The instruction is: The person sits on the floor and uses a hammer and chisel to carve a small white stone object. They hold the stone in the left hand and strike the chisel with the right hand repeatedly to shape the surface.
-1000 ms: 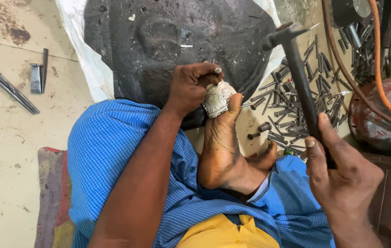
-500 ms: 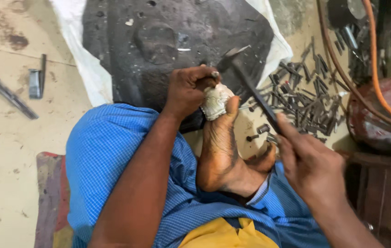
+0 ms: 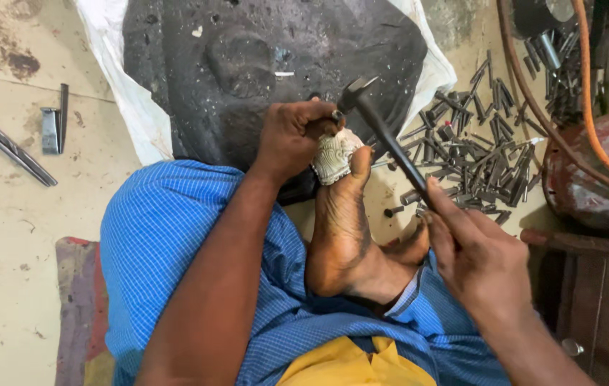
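Observation:
My left hand (image 3: 291, 137) grips a small metal chisel (image 3: 337, 116), its tip set on a pale carved piece (image 3: 334, 157). My foot (image 3: 344, 221) presses that piece against a large dark block (image 3: 261, 57). My right hand (image 3: 477, 256) holds a dark hammer (image 3: 383, 136) by the lower end of its handle. The hammer's head is down at the chisel's top, right by my left fingers.
Several loose metal punches (image 3: 472, 154) lie scattered to the right of the block. A white sack (image 3: 122, 93) lies under the block. Two tools (image 3: 29, 139) rest on the floor at left. A reddish round vessel (image 3: 601, 179) and an orange hose (image 3: 583, 100) crowd the right side.
The hammer was raised well off to the right a second ago. It has swung down and left, and its head now meets the chisel. My left hand and foot have stayed put.

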A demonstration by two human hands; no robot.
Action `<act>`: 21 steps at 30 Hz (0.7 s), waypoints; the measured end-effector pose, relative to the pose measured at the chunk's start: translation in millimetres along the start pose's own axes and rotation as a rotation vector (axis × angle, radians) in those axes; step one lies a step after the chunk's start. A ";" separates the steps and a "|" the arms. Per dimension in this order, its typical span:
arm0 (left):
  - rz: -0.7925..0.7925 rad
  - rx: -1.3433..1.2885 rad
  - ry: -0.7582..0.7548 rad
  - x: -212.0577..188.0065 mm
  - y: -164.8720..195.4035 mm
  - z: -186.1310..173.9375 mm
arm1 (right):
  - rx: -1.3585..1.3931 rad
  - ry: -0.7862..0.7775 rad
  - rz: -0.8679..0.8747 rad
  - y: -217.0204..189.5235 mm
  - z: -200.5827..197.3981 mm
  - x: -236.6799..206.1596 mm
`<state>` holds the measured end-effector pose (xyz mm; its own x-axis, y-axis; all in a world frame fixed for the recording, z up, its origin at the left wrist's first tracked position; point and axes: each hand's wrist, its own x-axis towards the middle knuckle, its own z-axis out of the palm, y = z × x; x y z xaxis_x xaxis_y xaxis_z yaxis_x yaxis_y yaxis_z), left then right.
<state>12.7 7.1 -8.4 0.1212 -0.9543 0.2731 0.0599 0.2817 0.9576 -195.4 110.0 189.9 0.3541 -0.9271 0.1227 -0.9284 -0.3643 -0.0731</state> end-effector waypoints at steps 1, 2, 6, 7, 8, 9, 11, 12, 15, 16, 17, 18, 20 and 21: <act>0.003 -0.030 -0.013 0.8 0.2 -0.4 | 0.070 0.072 0.013 -0.1 -0.7 -2.3; -0.007 -0.058 -0.024 0.2 0.8 -1.3 | 0.145 0.132 0.029 -0.4 -1.3 -4.9; -0.005 0.013 -0.017 0.7 4.4 -2.0 | 0.159 0.047 0.045 0.9 -2.3 -7.7; -0.004 -0.012 -0.028 2.1 5.6 -1.1 | 0.059 -0.023 0.076 2.0 -0.8 -6.9; -0.013 -0.036 -0.038 1.0 7.4 -0.1 | -0.038 -0.104 0.109 3.0 0.5 -7.0; -0.026 -0.056 -0.040 0.2 8.9 -0.1 | 0.045 -0.013 0.094 4.4 0.5 -8.7; -0.030 -0.453 -0.013 1.2 10.2 0.7 | 0.222 0.113 0.075 7.0 2.4 -14.9; -0.037 -0.657 -0.004 0.9 10.2 0.2 | 0.304 0.153 0.084 9.3 3.2 -19.3; 0.108 -0.414 0.122 6.6 3.4 -6.2 | 0.385 0.174 0.294 17.8 -3.7 -42.6; 0.060 -0.381 0.139 12.0 -0.8 -6.2 | 0.399 0.177 0.338 21.3 -2.7 -48.5; 0.006 -0.346 0.157 17.6 -5.6 -5.7 | 0.415 0.174 0.386 24.8 -1.2 -54.1; -0.057 -0.312 0.176 21.0 -10.5 -4.3 | 0.406 0.168 0.430 27.8 0.1 -59.6; -0.312 -0.064 0.161 31.8 -21.2 4.3 | 0.386 0.153 0.506 33.4 4.4 -68.0; -0.434 0.062 0.151 37.5 -26.5 8.6 | 0.363 0.147 0.509 35.5 6.7 -71.6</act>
<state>7.1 -37.0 -22.7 0.2414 -0.9560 -0.1666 0.0779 -0.1520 0.9853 -253.0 162.8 171.9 -0.1639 -0.9795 0.1172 -0.8702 0.0876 -0.4849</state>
